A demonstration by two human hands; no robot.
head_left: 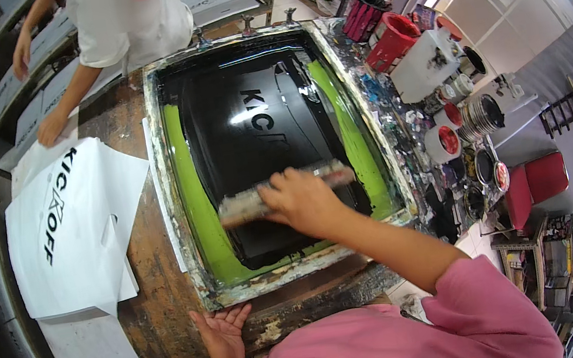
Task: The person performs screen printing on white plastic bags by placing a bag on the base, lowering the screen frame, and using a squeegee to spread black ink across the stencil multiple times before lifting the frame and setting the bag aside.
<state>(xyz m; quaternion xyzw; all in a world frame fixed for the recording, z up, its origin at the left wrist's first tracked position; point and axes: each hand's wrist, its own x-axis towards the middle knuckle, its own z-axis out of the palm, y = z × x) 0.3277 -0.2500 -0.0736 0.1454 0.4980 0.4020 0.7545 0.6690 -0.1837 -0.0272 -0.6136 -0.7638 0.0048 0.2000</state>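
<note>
A screen-printing frame [160, 148] lies flat on the stained wooden table in front of me. Black ink covers most of its green mesh [191, 194], and dark lettering shows in the middle. My right hand [303, 200] is closed around a squeegee [242, 207], slightly blurred, which lies across the inked mesh toward the near end. Palm up at the frame's near left corner is my left hand [225, 330], fingers stretched out by the frame's near edge; nothing shows in it. Left of the frame rests a stack of white printed sheets [63, 237] with black lettering.
A co-worker's hand [54, 128] touches the far end of the sheets. Clamps [247, 26] stand at the frame's far edge. Along the right lie ink tubs, a red bucket [392, 41] and a white jerrycan [424, 65]. Racks with sheets [29, 118] line the left; a red chair [538, 184] stands right.
</note>
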